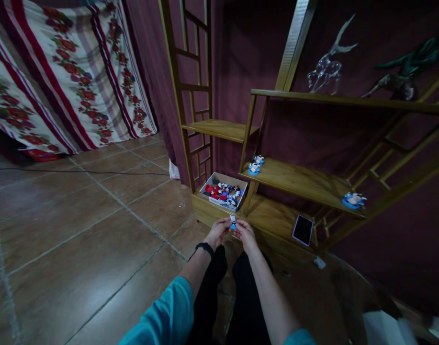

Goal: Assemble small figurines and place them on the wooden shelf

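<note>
Between my two hands, in front of the shelf's lowest board, is a small figurine [233, 222] with a white top and a blue base. My left hand [219, 231] pinches it from the left, a black band around that wrist. From the other side, the fingers of my right hand [245, 234] close on the same figurine. Just beyond them, an open box [226, 206] full of small red, white and purple figurines sits on the bottom board. Two blue-based figurines [254, 167] stand at the left end of the middle board, and another figurine [353, 200] is at its right end.
The wooden shelf [294, 179] has boards at several heights. A tablet [303, 230] leans or lies at the lower right; I cannot tell which. Above are a clear deer ornament [327, 72] and a dark green sculpture [402, 72]. A cable [79, 171] crosses the tiled floor.
</note>
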A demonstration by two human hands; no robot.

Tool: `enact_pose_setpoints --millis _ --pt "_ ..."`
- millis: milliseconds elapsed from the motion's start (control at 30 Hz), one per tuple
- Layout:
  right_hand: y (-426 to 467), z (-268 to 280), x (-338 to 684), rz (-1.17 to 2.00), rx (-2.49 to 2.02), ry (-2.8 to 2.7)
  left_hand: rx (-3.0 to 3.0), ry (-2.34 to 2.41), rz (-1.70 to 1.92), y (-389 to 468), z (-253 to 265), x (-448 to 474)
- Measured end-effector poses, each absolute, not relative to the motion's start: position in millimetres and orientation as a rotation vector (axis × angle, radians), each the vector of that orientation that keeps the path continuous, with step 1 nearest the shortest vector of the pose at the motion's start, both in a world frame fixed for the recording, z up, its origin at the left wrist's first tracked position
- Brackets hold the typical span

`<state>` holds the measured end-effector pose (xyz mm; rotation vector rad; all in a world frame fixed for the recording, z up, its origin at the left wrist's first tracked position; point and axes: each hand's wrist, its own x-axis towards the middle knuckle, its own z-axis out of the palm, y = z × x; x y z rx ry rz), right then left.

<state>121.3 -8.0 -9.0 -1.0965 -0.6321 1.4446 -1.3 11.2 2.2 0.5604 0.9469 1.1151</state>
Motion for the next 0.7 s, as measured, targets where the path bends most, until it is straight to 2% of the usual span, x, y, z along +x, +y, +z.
enact_pose_setpoints --millis 267,700 --pt "-17.0 -1.1 124.1 1.432 -0.996 -0.571 0.530 0.906 1.227 0.6 4.1 10.9" --pt "-20.7 1.3 129.3 1.457 -0.969 -0.515 0.448 0.940 1.196 -1.3 9.1 25.9"
